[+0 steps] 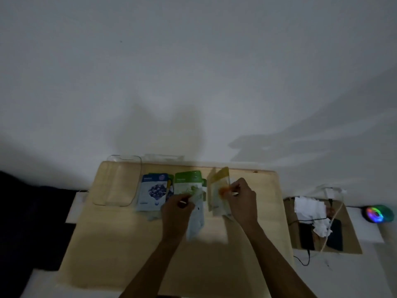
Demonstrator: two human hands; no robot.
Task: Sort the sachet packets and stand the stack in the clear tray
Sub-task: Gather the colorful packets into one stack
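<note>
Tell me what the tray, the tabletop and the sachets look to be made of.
Clear tray: transparent rigid plastic, probably; the wood shows through it.
Tabletop: pale wood or wood-look board, matte finish.
Sachet packets, such as the blue one: printed film or foil, likely; the dim, blurred view leaves it open.

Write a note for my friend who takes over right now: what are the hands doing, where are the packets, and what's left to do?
Left hand: gripping a pale packet near the green packets.
Right hand: pinching the yellow-orange packets, tilted up off the wooden table.
Blue packets: lying in a pile at the left, beside the clear tray.
Done: packets grouped roughly by colour.
Left: finish sorting, stack them, stand the stack in the tray, which looks empty.
</note>
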